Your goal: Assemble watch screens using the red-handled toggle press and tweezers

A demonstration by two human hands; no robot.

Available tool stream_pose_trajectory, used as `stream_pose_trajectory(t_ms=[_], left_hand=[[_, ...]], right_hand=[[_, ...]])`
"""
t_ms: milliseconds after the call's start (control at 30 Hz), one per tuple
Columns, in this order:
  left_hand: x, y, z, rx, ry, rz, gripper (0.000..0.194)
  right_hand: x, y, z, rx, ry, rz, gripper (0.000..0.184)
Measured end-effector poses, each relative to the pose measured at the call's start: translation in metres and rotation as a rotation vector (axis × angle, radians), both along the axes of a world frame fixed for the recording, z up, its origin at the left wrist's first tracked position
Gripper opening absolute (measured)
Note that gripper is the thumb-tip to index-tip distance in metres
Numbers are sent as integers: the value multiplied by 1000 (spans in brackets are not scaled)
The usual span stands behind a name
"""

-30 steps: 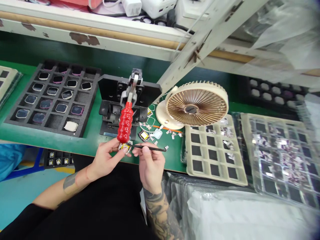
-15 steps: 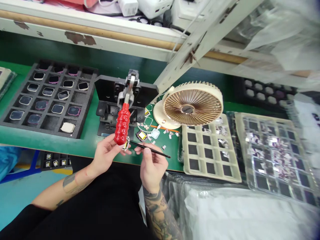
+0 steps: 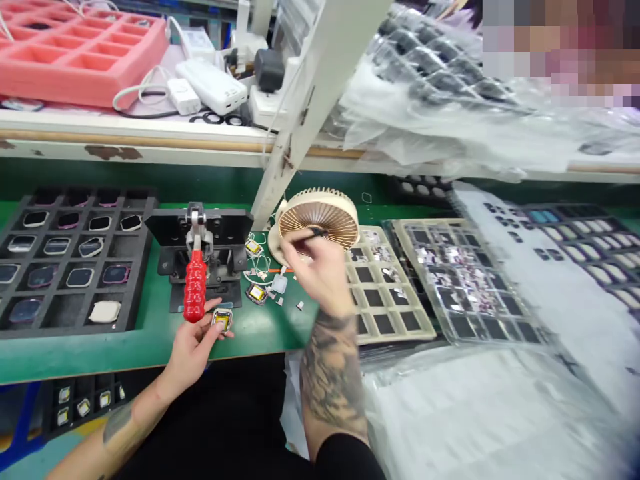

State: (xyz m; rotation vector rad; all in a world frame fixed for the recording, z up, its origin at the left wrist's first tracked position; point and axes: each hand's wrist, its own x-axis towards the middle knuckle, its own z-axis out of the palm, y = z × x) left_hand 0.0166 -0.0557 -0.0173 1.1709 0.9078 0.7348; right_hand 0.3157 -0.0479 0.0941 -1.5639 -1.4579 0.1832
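Note:
My left hand (image 3: 193,340) pinches a small square watch case (image 3: 222,320) with a yellow inside, just above the green bench's near edge and right of the red press handle (image 3: 195,287). My right hand (image 3: 317,267) is raised over the bench in front of the small beige fan (image 3: 320,217), fingers closed on thin black tweezers (image 3: 311,235). The black toggle press (image 3: 200,257) stands behind the left hand. Loose small parts (image 3: 260,290) lie between the press and the fan.
A black foam tray (image 3: 125,293) with several watch cases lies at left. A beige compartment tray (image 3: 390,293) and plastic-covered trays (image 3: 465,280) lie at right. A shelf (image 3: 150,143) above carries a pink tray (image 3: 75,40) and chargers. A white post (image 3: 300,107) slants up.
My right hand has left the watch case and lifted away with the tweezers toward the fan. The left hand keeps the case lower and left. The view has tilted up.

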Motion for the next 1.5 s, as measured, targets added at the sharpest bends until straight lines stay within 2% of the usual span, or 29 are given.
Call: stream_pose_trajectory(t_ms=[67, 100, 167, 233, 300, 367, 433, 533, 633, 733, 867, 967, 1100, 1233, 1367, 1500], left_hand=[[-2, -1, -1, 22, 13, -25, 46], [-4, -2, -2, 25, 16, -36, 43], [-7, -1, -2, 32, 23, -59, 38], [-11, -1, -3, 47, 40, -73, 35], [-12, 1, -3, 63, 63, -82, 33], [-10, 3, -3, 66, 82, -114, 33], [-4, 4, -3, 60, 89, -174, 34], [7, 4, -4, 48, 64, -263, 34], [14, 0, -7, 83, 62, -309, 32], [12, -2, -9, 152, 87, -311, 30], [7, -2, -11, 183, 81, -292, 29], [7, -2, -11, 181, 70, -284, 30], [8, -2, -10, 184, 67, -294, 30], [7, -1, -9, 173, 71, -281, 32], [7, 0, -9, 176, 74, -284, 34], [7, 0, -9, 190, 76, -298, 31]], right_hand=[[-10, 35, -4, 181, 41, -101, 15], [-16, 43, -8, 244, 54, -145, 15], [-25, 34, -18, 293, 40, -232, 15], [-31, -1, -34, 276, 1, -323, 18], [-38, -48, -53, 225, -66, -380, 24], [-45, -94, -74, 146, -132, -421, 27], [-52, -127, -94, 33, -184, -474, 28], [-56, -152, -117, -196, -306, -533, 33], [-55, -157, -130, -394, -469, -534, 35], [-56, -155, -136, -455, -539, -534, 36], [-63, -151, -139, -453, -524, -589, 17], [-69, -141, -139, -460, -516, -629, 14], [-73, -130, -139, -368, -404, -588, 16], [-65, -137, -140, -259, -367, -670, 25], [-62, -148, -141, -332, -452, -682, 21], [-73, -136, -142, -411, -468, -631, 17]])
